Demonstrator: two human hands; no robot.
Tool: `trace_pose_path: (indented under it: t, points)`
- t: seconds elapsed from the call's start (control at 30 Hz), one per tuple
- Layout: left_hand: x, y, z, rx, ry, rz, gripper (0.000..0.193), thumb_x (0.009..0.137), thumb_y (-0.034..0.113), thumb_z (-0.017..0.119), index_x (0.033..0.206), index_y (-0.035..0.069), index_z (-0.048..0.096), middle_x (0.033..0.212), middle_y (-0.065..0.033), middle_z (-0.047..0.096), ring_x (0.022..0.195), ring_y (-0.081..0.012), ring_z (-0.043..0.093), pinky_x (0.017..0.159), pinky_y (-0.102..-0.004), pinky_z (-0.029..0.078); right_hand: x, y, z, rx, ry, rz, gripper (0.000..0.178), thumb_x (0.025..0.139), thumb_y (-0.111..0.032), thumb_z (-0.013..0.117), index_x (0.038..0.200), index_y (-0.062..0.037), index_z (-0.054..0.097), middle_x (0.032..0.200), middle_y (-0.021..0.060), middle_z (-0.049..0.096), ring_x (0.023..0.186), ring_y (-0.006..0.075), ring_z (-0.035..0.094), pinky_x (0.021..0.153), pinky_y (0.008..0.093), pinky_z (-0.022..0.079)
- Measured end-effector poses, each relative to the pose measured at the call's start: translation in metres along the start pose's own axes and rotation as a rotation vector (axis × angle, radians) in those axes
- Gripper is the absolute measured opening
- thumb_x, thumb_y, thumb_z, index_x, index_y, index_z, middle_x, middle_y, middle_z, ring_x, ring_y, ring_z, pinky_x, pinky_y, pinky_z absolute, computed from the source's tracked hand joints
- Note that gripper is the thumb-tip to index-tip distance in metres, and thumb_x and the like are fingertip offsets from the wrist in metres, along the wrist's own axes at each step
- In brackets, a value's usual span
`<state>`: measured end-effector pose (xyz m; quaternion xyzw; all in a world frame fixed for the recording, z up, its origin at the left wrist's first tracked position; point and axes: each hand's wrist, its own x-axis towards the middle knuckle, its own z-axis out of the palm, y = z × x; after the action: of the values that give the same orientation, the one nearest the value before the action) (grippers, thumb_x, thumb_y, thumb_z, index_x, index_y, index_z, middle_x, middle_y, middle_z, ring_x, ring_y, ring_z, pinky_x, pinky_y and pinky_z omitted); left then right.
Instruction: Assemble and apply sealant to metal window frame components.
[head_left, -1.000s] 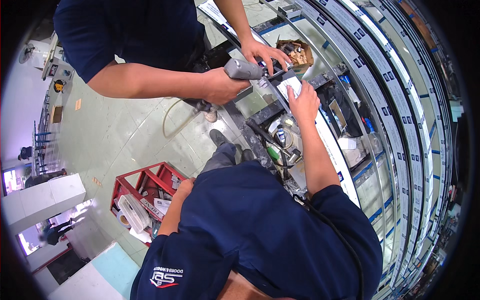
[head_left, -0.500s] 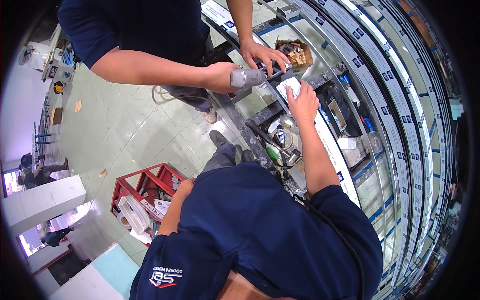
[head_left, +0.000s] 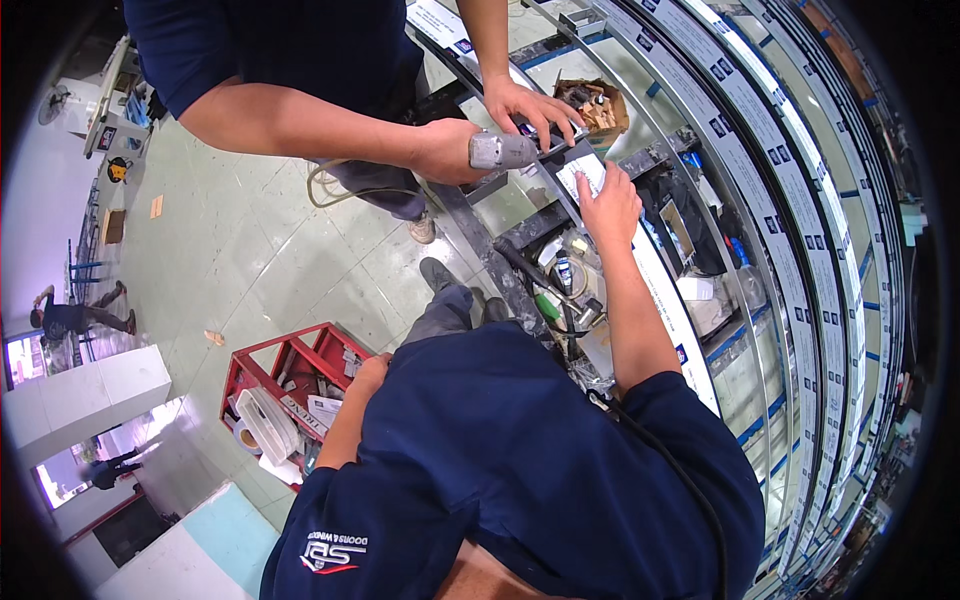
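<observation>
While our right hand (head_left: 610,205) lies flat, fingers spread, on a white sheet of paper (head_left: 583,172) atop the long metal frame (head_left: 640,260) in the upper middle of the frame, our left hand (head_left: 368,372) hangs low at centre left near a red crate (head_left: 285,375); we cannot tell its grip. Just above the paper, a co-worker's hands (head_left: 530,105) hold a grey power tool (head_left: 503,150) against the frame, beside a cardboard box (head_left: 595,105).

Head-worn fisheye, steeply downward, close
</observation>
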<state>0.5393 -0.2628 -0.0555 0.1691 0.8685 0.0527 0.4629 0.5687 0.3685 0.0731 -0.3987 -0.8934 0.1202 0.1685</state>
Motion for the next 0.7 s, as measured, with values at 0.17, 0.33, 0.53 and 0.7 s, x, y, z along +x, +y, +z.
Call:
trace_pose_path:
  t: [0.17, 0.33, 0.53, 0.7]
  points:
    - [-0.009, 0.01, -0.007, -0.026, 0.002, -0.024, 0.043, 0.104, 0.034, 0.066, 0.137, 0.006, 0.073, 0.132, -0.0315, 0.076, 0.129, -0.0481, 0.071, 0.109, -0.0561, 0.057, -0.001, 0.001, 0.0, -0.007, -0.016, 0.012, 0.073, 0.105, -0.062, 0.069, 0.154, -0.008, 0.063, 0.147, 0.0181, 0.069, 0.139, 0.0388, 0.064, 0.116, 0.0538, 0.048]
    - [-0.013, 0.014, -0.009, -0.021, -0.014, -0.02, 0.045, 0.104, 0.035, 0.067, 0.137, 0.006, 0.073, 0.132, -0.0318, 0.076, 0.13, -0.0488, 0.071, 0.109, -0.056, 0.057, -0.001, 0.0, 0.001, -0.009, -0.011, 0.008, 0.074, 0.105, -0.062, 0.069, 0.155, -0.0077, 0.062, 0.148, 0.0179, 0.069, 0.14, 0.0382, 0.064, 0.117, 0.0539, 0.048]
    - [-0.009, 0.008, -0.004, 0.003, -0.012, -0.036, 0.046, 0.105, 0.037, 0.066, 0.138, 0.007, 0.073, 0.132, -0.0315, 0.076, 0.13, -0.0484, 0.071, 0.109, -0.0559, 0.057, -0.001, 0.002, 0.003, -0.014, 0.004, -0.004, 0.074, 0.106, -0.062, 0.069, 0.155, -0.0074, 0.062, 0.147, 0.0177, 0.069, 0.139, 0.0378, 0.064, 0.116, 0.0538, 0.048]
    - [-0.008, 0.005, 0.0, -0.015, 0.0, -0.048, 0.047, 0.105, 0.038, 0.066, 0.139, 0.007, 0.073, 0.132, -0.031, 0.076, 0.13, -0.0478, 0.071, 0.11, -0.0553, 0.056, -0.001, 0.001, 0.004, -0.018, 0.011, -0.01, 0.073, 0.106, -0.062, 0.068, 0.154, -0.0074, 0.063, 0.146, 0.0177, 0.069, 0.138, 0.0381, 0.065, 0.115, 0.0536, 0.049]
